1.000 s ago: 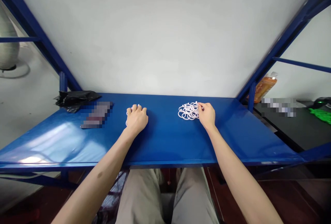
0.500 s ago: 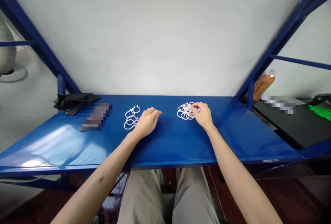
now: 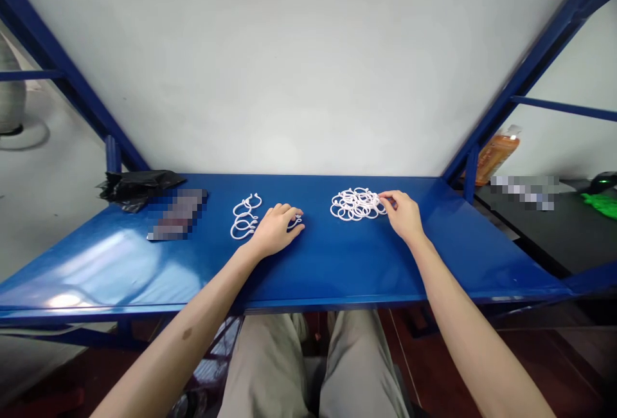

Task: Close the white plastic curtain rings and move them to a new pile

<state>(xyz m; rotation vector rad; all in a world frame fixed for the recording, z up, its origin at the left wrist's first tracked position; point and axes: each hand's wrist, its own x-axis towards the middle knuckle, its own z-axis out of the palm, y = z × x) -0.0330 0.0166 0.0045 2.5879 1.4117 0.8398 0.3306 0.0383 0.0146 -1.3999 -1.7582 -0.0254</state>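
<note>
Several white open curtain rings lie in a tangled heap on the blue table. At the heap's right edge, my right hand pinches one ring between thumb and fingertips. My left hand rests low over the table, its fingers curled around another white ring, mostly hidden by the hand. Beside that hand, on its left, a few separate white rings lie in a loose overlapping column, their knobbed ends showing.
A crumpled black plastic bag and a blurred dark flat item lie on the left of the blue table. Slanted blue frame bars flank a pale wall. On a black surface at right stands an orange bottle near green material.
My right hand has moved right, from over the heap to its right edge, and the heap now spreads wider that way. A ring shows more clearly in my left hand, whose fingers have curled.
</note>
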